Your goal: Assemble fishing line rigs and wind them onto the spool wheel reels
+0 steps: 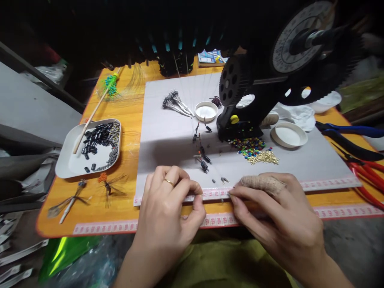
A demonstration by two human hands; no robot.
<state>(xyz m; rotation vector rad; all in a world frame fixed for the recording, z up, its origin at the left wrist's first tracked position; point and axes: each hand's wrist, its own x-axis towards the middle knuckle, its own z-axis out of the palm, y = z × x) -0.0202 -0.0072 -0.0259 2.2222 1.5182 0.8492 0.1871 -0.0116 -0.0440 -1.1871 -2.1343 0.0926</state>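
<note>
My left hand (169,204), with a ring on one finger, rests at the front edge of the grey-white board (156,120). Its thumb and index fingertip pinch together; whatever they hold is too fine to make out. Opposite it, my right hand (279,216), one finger wrapped in beige tape (262,184), pinches a tiny dark piece I cannot identify. Between the hands runs a pink measuring tape (216,193) along the board's edge. Just beyond lie small grey pieces (224,180) and several short black pieces (204,165) with thin ends.
A black geared machine (240,92) stands on the board, beside coloured beads (250,145), gold pieces (264,157) and white dishes (206,111) (289,135). Left is a white tray (67,160) of black and grey parts. Red-handled pliers (364,176) and blue-handled pliers (360,130) lie right.
</note>
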